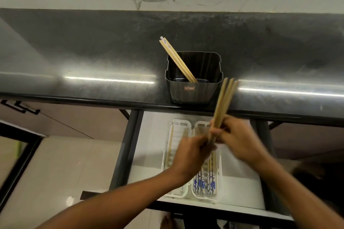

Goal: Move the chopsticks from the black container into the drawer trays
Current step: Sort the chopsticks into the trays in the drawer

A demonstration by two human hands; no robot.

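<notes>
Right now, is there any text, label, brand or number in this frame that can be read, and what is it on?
Nothing can be read.
Small reddish label on the front of the black container: too small and blurred to read.
Bluish marks on the top ends of the chopsticks in the container: unreadable.
Blue markings on the chopsticks in the right tray: a pattern, no legible text.

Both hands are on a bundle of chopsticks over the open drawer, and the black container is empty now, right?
Not empty: the head view shows chopsticks leaning in the black container. The rest holds: left hand and right hand grip the bundle over the drawer.
</notes>
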